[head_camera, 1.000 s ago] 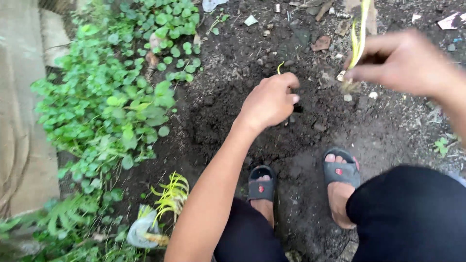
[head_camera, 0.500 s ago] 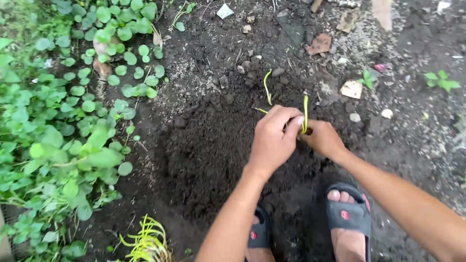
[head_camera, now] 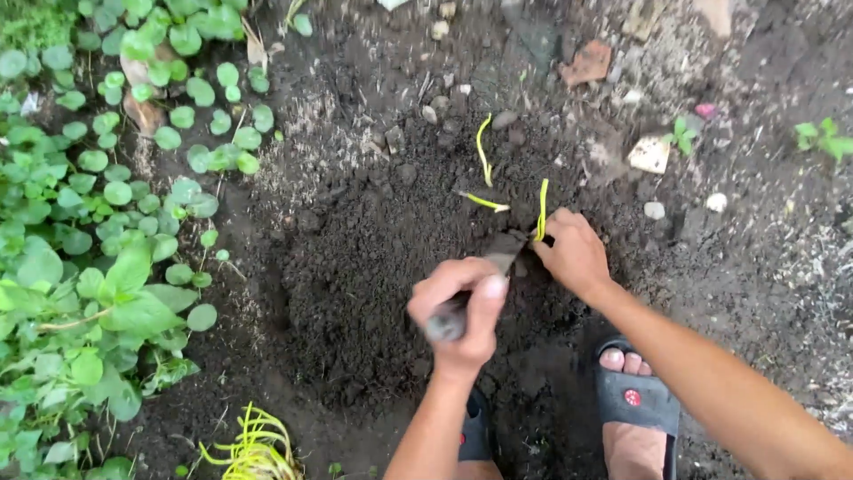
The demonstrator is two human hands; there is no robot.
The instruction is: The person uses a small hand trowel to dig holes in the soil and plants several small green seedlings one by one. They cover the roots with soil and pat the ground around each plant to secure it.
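Observation:
My right hand pinches the base of a yellow-green seedling that stands upright in dark loose soil. My left hand grips the handle of a small trowel; its soil-covered blade points at the foot of the seedling, right by my right fingers. A second thin yellow seedling stands in the soil just behind, with a bent shoot beside it.
Green round-leaved ground cover fills the left side. A bunch of yellow seedlings lies at the bottom left. My feet in black sandals stand below my hands. Stones and a broken brick piece lie at the back.
My left hand has left the seedling, drawn back toward me, and now holds a trowel. My right hand stays on the seedling. The view has shifted slightly.

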